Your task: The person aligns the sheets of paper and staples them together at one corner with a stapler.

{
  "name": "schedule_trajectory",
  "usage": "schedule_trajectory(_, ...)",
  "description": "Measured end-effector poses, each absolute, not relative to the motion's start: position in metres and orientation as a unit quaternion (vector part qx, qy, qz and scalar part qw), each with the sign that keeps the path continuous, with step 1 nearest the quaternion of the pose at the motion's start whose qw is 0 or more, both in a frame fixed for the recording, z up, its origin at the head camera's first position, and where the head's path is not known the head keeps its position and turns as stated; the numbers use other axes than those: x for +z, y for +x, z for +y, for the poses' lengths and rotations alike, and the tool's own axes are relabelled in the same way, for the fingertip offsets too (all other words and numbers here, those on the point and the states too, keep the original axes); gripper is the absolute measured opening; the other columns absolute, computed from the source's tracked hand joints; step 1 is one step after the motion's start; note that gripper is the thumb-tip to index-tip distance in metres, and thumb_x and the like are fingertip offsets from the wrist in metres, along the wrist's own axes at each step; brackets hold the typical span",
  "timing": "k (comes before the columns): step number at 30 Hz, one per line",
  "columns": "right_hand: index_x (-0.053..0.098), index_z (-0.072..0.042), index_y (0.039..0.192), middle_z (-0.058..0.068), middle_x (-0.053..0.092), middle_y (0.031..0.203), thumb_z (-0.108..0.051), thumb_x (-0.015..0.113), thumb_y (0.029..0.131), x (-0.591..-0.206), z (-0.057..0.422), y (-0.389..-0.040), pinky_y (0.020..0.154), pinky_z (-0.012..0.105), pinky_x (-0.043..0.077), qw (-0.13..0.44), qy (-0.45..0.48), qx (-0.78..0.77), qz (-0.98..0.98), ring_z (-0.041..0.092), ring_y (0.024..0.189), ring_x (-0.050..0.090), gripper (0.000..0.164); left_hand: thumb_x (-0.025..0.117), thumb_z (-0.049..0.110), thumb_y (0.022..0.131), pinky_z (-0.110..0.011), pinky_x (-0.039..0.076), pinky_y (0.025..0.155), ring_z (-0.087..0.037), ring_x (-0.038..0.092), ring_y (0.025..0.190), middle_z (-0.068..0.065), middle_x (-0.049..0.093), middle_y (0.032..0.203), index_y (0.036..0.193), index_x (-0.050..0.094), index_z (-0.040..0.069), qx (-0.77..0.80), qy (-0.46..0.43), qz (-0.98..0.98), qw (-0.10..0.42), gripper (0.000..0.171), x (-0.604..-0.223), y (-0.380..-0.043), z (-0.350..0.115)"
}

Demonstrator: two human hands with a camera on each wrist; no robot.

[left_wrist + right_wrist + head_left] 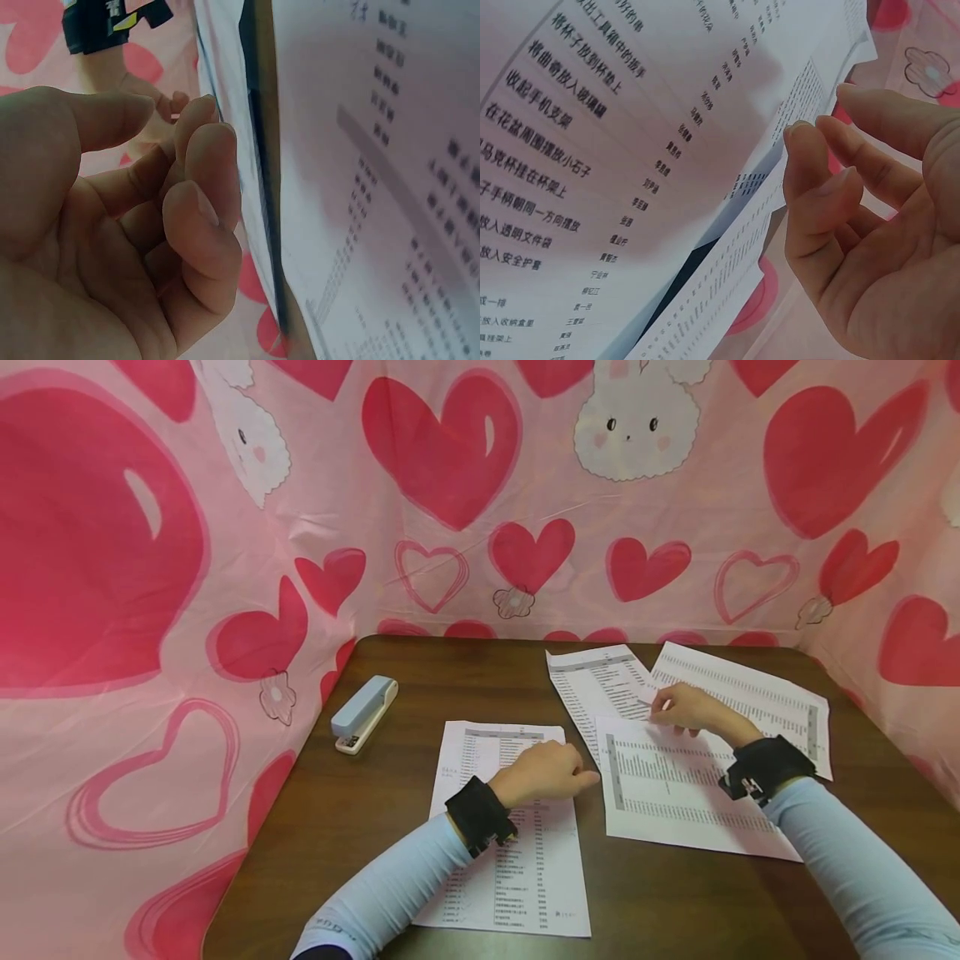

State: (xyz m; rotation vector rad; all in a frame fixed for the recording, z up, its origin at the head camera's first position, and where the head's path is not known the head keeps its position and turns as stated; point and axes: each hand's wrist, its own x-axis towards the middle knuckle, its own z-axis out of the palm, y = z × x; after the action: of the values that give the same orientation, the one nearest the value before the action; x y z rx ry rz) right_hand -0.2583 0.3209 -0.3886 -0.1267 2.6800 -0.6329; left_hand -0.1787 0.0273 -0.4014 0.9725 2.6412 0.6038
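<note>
Over a printed sheet [540, 877] in front of me is my left hand [542, 770]. Its fingers are loosely bent, and the left wrist view shows nothing between them. My right hand [686, 708] hovers by the upper edge of another printed sheet [675, 793], which lies turned sideways. In the right wrist view, the fingers [821, 199] curve loosely and thumb and fingertips stand apart, with no paper between them. Beneath and behind that sheet lie two more printed sheets, one at the back middle [581, 672] and one at the back right [750, 685], partly overlapping.
A light blue and white stapler [365, 714] lies at the left of the brown wooden table [315, 860]. Pink cloth [480, 568] with hearts and rabbits hangs behind the table and along its sides.
</note>
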Motion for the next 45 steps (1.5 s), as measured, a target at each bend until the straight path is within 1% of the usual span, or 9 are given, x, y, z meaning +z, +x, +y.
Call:
schedule_trajectory(5, 0.066, -0.003, 0.108, 0.013, 0.059, 0.093, -0.026, 0.067, 0.091, -0.391, 0.324, -0.259, 0.055, 0.03, 0.047, 0.192, -0.048, -0.221, 0.955, 0.025, 0.074, 0.057, 0.029, 0.059, 0.04, 0.096, -0.02, 0.023, 0.042, -0.005, 0.033, 0.044, 0.008, 0.033, 0.05, 0.057, 0.05, 0.018, 0.223, 0.331, 0.906, 0.142, 0.046, -0.408, -0.177, 0.032)
schedule_trajectory(8, 0.066, -0.004, 0.108, 0.012, 0.059, 0.094, -0.027, 0.067, 0.091, -0.393, 0.325, -0.259, 0.056, 0.029, 0.047, 0.192, -0.048, -0.223, 0.954, 0.023, 0.074, 0.057, 0.029, 0.059, 0.04, 0.096, -0.02, 0.023, 0.041, -0.005, 0.033, 0.042, 0.009, 0.032, 0.049, 0.056, 0.048, 0.018, 0.226, 0.325, 0.906, 0.15, 0.047, -0.411, -0.176, 0.034)
schedule_trajectory(15, 0.065, -0.005, 0.111, 0.012, 0.058, 0.095, -0.029, 0.068, 0.091, -0.394, 0.328, -0.257, 0.059, 0.029, 0.048, 0.192, -0.043, -0.219, 0.956, 0.023, 0.075, 0.057, 0.032, 0.059, 0.037, 0.096, -0.021, 0.023, 0.042, -0.006, 0.033, 0.044, 0.008, 0.034, 0.05, 0.056, 0.048, 0.018, 0.23, 0.328, 0.905, 0.145, 0.046, -0.413, -0.173, 0.038)
schedule_trajectory(20, 0.065, -0.005, 0.113, 0.014, 0.059, 0.099, -0.03, 0.068, 0.09, -0.395, 0.327, -0.256, 0.062, 0.03, 0.048, 0.201, -0.037, -0.215, 0.955, 0.024, 0.078, 0.057, 0.034, 0.057, 0.037, 0.097, -0.02, 0.022, 0.042, -0.004, 0.032, 0.043, 0.009, 0.034, 0.05, 0.055, 0.047, 0.018, 0.224, 0.329, 0.906, 0.142, 0.047, -0.416, -0.173, 0.043)
schedule_trajectory(28, 0.063, -0.005, 0.115, 0.014, 0.059, 0.098, -0.031, 0.069, 0.09, -0.397, 0.327, -0.257, 0.062, 0.029, 0.048, 0.205, -0.033, -0.215, 0.954, 0.023, 0.079, 0.057, 0.036, 0.056, 0.04, 0.097, -0.022, 0.024, 0.04, -0.005, 0.033, 0.041, 0.008, 0.036, 0.047, 0.055, 0.048, 0.018, 0.206, 0.304, 0.917, 0.153, 0.048, -0.42, -0.173, 0.051)
schedule_trajectory(36, 0.064, -0.006, 0.114, 0.013, 0.059, 0.096, -0.031, 0.07, 0.088, -0.401, 0.328, -0.258, 0.062, 0.029, 0.047, 0.213, -0.026, -0.203, 0.955, 0.023, 0.08, 0.056, 0.037, 0.056, 0.046, 0.096, -0.025, 0.027, 0.043, -0.009, 0.039, 0.045, 0.007, 0.039, 0.052, 0.059, 0.049, 0.019, 0.16, 0.29, 0.93, 0.155, 0.047, -0.425, -0.172, 0.06)
schedule_trajectory(41, 0.064, -0.006, 0.115, 0.013, 0.058, 0.095, -0.03, 0.071, 0.088, -0.403, 0.329, -0.256, 0.064, 0.03, 0.046, 0.222, -0.022, -0.195, 0.955, 0.022, 0.08, 0.056, 0.037, 0.058, 0.045, 0.096, -0.024, 0.027, 0.043, -0.009, 0.039, 0.045, 0.006, 0.039, 0.052, 0.062, 0.053, 0.019, 0.152, 0.295, 0.93, 0.16, 0.043, -0.423, -0.168, 0.063)
schedule_trajectory(45, 0.063, -0.005, 0.114, 0.012, 0.057, 0.093, -0.027, 0.07, 0.087, -0.403, 0.331, -0.255, 0.062, 0.03, 0.044, 0.225, -0.027, -0.197, 0.954, 0.022, 0.078, 0.054, 0.036, 0.06, 0.044, 0.094, -0.024, 0.027, 0.042, -0.008, 0.039, 0.045, 0.006, 0.04, 0.052, 0.064, 0.055, 0.018, 0.141, 0.305, 0.928, 0.161, 0.041, -0.422, -0.167, 0.065)
